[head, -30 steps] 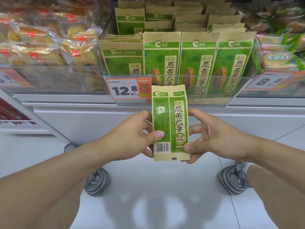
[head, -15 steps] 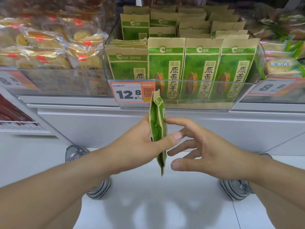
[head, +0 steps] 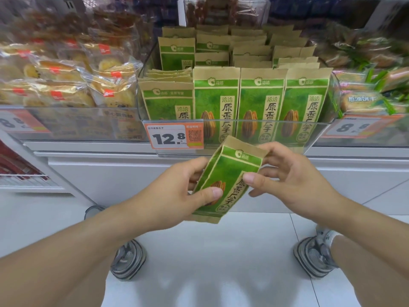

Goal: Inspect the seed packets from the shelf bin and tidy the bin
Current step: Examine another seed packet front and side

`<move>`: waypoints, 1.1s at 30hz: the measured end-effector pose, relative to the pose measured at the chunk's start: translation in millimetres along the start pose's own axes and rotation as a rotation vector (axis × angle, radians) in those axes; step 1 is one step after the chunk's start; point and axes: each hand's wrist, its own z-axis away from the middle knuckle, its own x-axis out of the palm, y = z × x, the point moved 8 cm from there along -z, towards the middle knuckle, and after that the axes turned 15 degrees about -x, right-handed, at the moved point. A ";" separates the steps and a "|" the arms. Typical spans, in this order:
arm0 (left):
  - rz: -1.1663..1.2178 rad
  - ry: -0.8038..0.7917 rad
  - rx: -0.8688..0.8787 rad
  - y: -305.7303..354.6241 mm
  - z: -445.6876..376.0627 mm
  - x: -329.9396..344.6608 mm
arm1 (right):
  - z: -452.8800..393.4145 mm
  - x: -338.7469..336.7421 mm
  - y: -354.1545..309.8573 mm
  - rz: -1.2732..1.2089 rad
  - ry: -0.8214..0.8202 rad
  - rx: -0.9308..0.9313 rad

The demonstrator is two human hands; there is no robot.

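A green and tan seed packet [head: 225, 171] is held front side up, tilted with its top to the upper right, just below the shelf edge. My left hand [head: 177, 191] grips its lower left part, thumb on the front. My right hand [head: 285, 176] pinches its right edge, thumb on the front and fingers behind the top. The clear shelf bin [head: 318, 134] holds several rows of the same seed packets [head: 261, 100] standing upright; the front left stack [head: 168, 100] sits lower than the others.
An orange price tag [head: 174, 137] reading 12.8 hangs on the bin front. Bagged pastries [head: 66, 85] fill the shelf to the left, green-wrapped snacks [head: 367, 98] the right. A white cabinet front runs below the shelf. My two shoes [head: 128, 260] stand on the white floor.
The packet went from back side facing me, through edge-on, to front side facing me. My right hand let go during the turn and now pinches it again. The view moved closer to the shelf.
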 end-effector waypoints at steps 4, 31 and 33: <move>-0.161 0.203 0.060 11.0 3.5 -23.1 | -2.6 -4.4 -6.7 0.033 -0.014 -0.016; -0.221 0.953 0.199 53.1 21.5 -124.7 | -110.3 6.0 -183.2 0.633 0.379 -0.773; -0.262 0.962 0.192 53.8 19.7 -121.5 | -130.7 20.9 -173.5 0.741 0.303 -0.734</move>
